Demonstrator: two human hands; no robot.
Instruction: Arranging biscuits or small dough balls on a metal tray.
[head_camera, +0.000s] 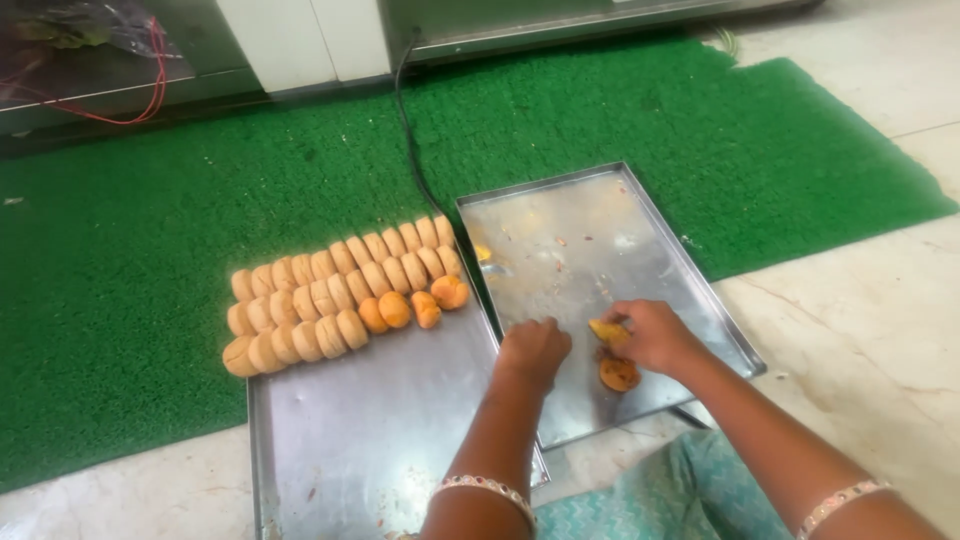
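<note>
right tray (600, 230): steel, mostly bare, crumbs scattered, one dark round biscuit (619, 374) near its front edge
right hand (652, 335): over the right tray's front, fingers pinched on a yellowish biscuit piece (606, 330), just above the dark biscuit
left hand (533, 350): at the right tray's left rim, fingers curled in, holding anything or not: cannot tell
left tray (370, 430): overlapping the right tray's left edge, three rows of pale biscuits (340, 290) on edge across its far end
green mat (130, 280): under both trays
</note>
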